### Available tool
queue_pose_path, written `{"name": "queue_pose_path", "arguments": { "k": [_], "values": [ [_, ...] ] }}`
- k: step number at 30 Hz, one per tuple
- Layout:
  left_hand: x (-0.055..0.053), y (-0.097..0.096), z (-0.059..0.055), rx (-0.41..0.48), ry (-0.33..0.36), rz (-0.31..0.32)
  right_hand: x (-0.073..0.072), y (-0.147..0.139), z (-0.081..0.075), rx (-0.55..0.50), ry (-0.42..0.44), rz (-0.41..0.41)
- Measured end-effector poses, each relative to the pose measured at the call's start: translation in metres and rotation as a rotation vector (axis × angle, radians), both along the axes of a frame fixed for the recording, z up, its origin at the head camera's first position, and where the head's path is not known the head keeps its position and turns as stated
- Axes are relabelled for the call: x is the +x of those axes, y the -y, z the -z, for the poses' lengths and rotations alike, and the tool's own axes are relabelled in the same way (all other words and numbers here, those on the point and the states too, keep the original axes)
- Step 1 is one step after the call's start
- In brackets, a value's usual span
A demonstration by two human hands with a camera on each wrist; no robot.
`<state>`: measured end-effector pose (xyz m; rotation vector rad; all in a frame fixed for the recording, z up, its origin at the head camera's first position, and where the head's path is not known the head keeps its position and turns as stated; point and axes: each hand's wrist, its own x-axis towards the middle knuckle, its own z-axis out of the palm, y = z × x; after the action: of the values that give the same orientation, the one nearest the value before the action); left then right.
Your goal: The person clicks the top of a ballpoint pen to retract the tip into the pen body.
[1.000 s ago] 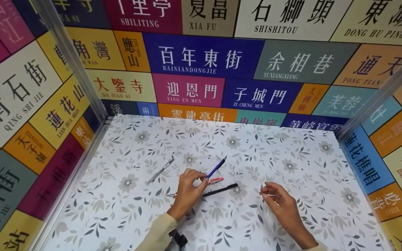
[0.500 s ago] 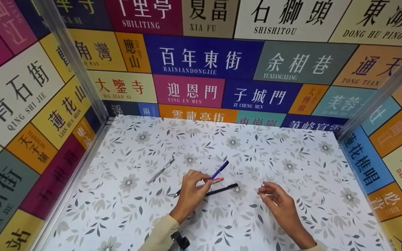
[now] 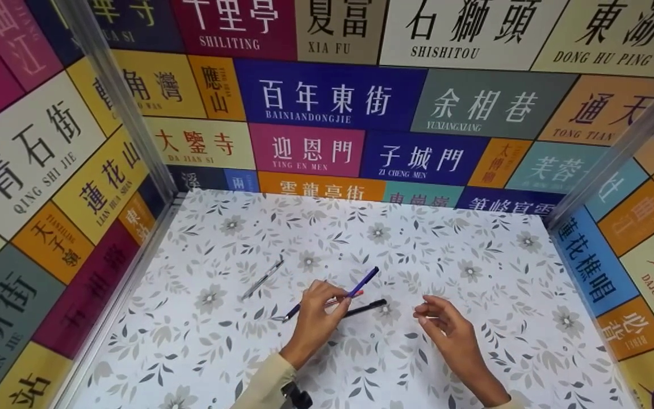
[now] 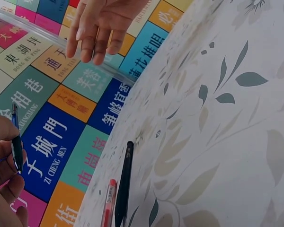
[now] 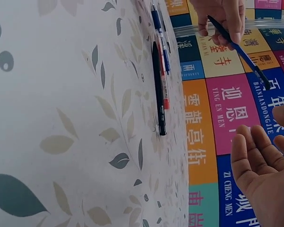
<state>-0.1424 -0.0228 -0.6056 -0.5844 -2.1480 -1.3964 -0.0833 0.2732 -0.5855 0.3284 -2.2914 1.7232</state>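
My left hand (image 3: 317,319) pinches a blue pen with dark ends (image 3: 364,280) between thumb and fingers, raised above the table. The right wrist view shows this held pen (image 5: 241,51) slanting across the fingertips. Below the left hand lie a black pen (image 3: 368,307) and a red pen (image 5: 164,87), side by side. Another blue pen (image 5: 160,38) lies next to them, partly covered by the left hand in the head view. My right hand (image 3: 449,325) hovers to the right of the pens, its fingers loosely bent and holding nothing.
A grey, clear-barrelled pen (image 3: 263,279) lies apart, left of the hands. The white tabletop (image 3: 429,244) has a leaf and flower print. Sign-printed walls (image 3: 327,96) with metal corner posts (image 3: 134,108) enclose its back and sides.
My left hand has drifted slightly right with the blue pen, uncovering more of the other blue pen on the table. My right hand has shifted a little left.
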Motion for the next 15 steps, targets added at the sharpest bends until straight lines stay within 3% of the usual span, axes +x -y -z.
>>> {"name": "queue_pose_path", "arguments": {
  "k": [8,15],
  "values": [
    [0.0038,-0.0035,0.0008,0.033,0.022,0.043,0.0003,0.0041,-0.0025,-0.029,-0.014,-0.028],
    [0.0038,-0.0083,0.0030,0.008,-0.043,0.043,0.0003,0.0086,-0.0041,-0.033,-0.023,-0.042]
  ]
}}
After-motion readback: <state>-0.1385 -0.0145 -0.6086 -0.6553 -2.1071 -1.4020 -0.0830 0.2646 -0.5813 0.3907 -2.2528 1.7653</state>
